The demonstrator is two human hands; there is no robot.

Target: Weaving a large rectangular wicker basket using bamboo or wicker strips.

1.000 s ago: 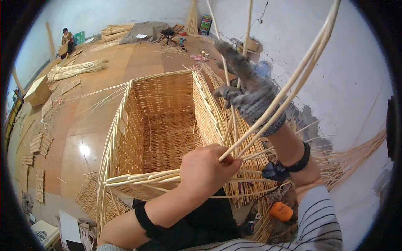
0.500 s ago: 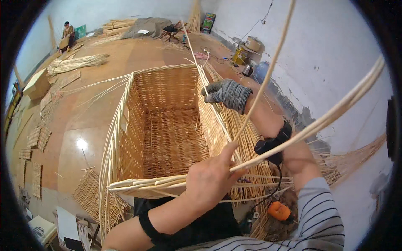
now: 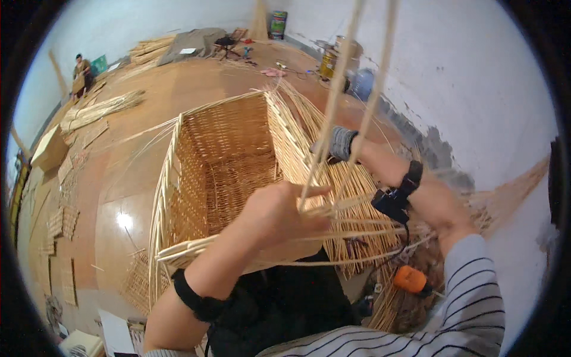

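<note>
A large rectangular wicker basket (image 3: 220, 160) lies in front of me with its opening toward me. My left hand (image 3: 279, 214) is closed on two long pale cane strands (image 3: 351, 77) that rise up out of the frame, pinching them at the basket's near rim. My right hand (image 3: 336, 146), in a grey glove, presses on the loose upright canes along the basket's right side; its fingers are mostly hidden behind the strands. A black band sits on each wrist.
An orange-handled tool (image 3: 413, 279) lies on the floor by my right arm. Woven panels (image 3: 62, 223) and cane bundles (image 3: 98, 110) lie on the brown floor at left. A person (image 3: 80, 71) stands far back left. Cans (image 3: 333, 56) stand along the white wall.
My gloved right hand has come down from high on the strands to the basket's right side. The long strands have swung from slanting right to nearly upright. My left hand stays at the rim.
</note>
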